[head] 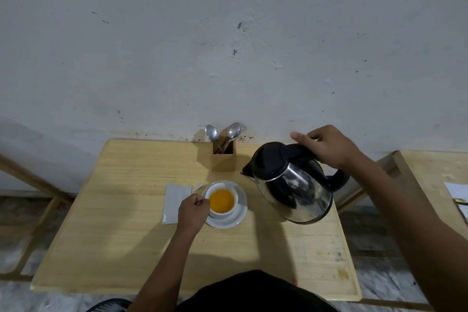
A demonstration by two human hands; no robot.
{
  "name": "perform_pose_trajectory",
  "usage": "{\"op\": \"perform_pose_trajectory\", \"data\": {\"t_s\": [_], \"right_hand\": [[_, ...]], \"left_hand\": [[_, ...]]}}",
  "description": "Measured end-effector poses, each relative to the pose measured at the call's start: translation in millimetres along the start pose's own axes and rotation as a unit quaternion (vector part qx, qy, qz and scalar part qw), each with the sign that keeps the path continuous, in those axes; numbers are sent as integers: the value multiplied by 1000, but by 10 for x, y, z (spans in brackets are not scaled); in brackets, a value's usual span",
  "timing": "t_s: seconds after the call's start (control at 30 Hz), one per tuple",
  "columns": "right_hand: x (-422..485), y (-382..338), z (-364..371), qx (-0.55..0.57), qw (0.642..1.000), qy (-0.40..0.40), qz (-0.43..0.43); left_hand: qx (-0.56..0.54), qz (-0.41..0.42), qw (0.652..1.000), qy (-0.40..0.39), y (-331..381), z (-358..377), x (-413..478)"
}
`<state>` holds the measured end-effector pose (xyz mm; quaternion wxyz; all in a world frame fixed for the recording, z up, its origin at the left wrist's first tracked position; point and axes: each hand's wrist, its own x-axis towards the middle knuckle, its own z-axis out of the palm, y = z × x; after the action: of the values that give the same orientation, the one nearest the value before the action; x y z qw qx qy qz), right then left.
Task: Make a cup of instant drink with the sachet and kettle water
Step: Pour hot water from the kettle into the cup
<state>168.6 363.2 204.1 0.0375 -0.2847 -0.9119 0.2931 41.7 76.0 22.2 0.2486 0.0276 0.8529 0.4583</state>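
A tilted kettle (291, 185) is gripped by the right hand (326, 147) beside the orange-filled cup (222, 201), steadied by the closed left hand (193, 211); pouring seems done, stirring likely next.

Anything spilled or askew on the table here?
No spill visible. The kettle is tilted in the right hand, spout toward the cup, off the table. The opened sachet lies flat beside the saucer. Nothing else stands out.

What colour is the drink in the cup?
Orange-yellow. The head view shows the drink clearly, inside the white cup.
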Motion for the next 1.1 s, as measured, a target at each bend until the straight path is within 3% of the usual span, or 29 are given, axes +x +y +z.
{"op": "perform_pose_trajectory", "data": {"t_s": [0.2,0.53,0.8,1.1], "right_hand": [[-110,491,-141,173,976,129,24],[-97,1052,-100,261,928,257,70],[3,1199,55,300,910,271,88],[209,1445,99,310,915,257,32]], "left_hand": [[22,4,999,36,32,50,-7],[31,6,992,119,104,269,-100],[65,8,989,133,105,289,-85],[100,10,987,129,38,252,-80]]}}
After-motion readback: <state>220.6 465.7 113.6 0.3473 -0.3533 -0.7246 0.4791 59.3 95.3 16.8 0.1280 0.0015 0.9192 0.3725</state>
